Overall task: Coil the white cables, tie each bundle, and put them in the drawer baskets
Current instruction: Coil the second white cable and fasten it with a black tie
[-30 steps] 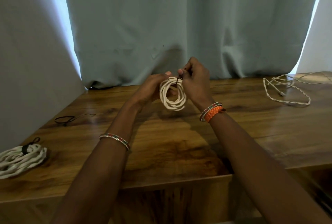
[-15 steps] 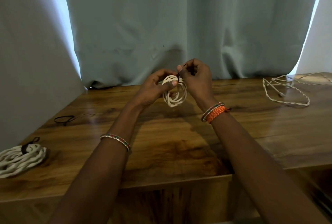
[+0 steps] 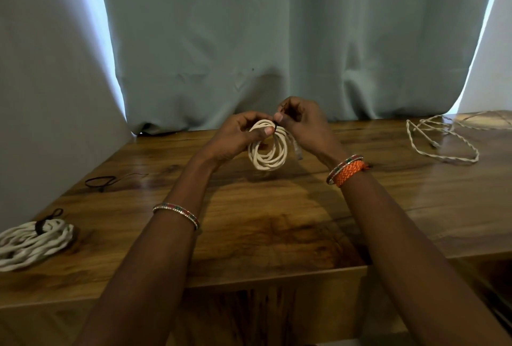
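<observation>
A small white cable coil (image 3: pixel 267 154) hangs upright above the wooden table (image 3: pixel 277 221), held between both hands. My left hand (image 3: pixel 235 137) grips the coil's top left, thumb pressed on the strands. My right hand (image 3: pixel 302 124) pinches a thin black tie (image 3: pixel 277 126) wrapped at the coil's top. A tied white bundle (image 3: pixel 33 240) with a black tie lies at the table's left edge. A loose uncoiled white cable (image 3: pixel 443 137) sprawls at the far right.
A spare black tie (image 3: pixel 102 180) lies on the table at the left. A grey-green curtain (image 3: pixel 263 40) hangs close behind the table. The table's front edge (image 3: pixel 277 273) runs below my forearms, with a dark opening at the lower right.
The coil has shifted slightly right and hangs lower in my hands. My left thumb has come over the top strands while my right fingers work the black tie.
</observation>
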